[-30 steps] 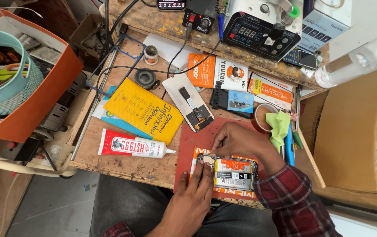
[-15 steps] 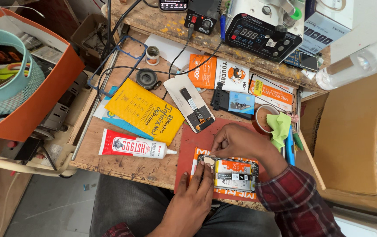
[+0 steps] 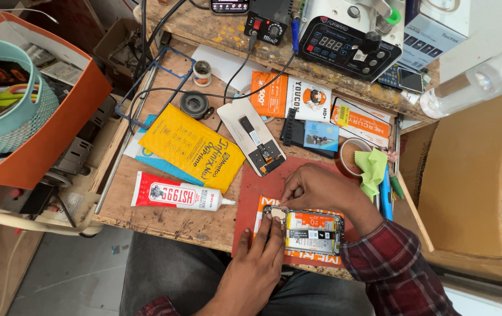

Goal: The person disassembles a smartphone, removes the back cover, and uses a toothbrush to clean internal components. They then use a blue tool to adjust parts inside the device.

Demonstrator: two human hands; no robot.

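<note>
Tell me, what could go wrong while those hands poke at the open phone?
The opened phone lies near the bench's front edge; a push from the left hand might slide it off. The right hand pinches a tiny part at the phone's corner, which could slip and get lost. The glue tube close by could get knocked.

- The left hand (image 3: 258, 262) covers the near left corner of the opened phone (image 3: 309, 232)
- The right hand (image 3: 320, 189) hides whatever its fingertips pinch
- The clear plastic bottle (image 3: 478, 82) runs past the right edge
- The teal basket (image 3: 14, 111) is cut off at the left edge
</note>
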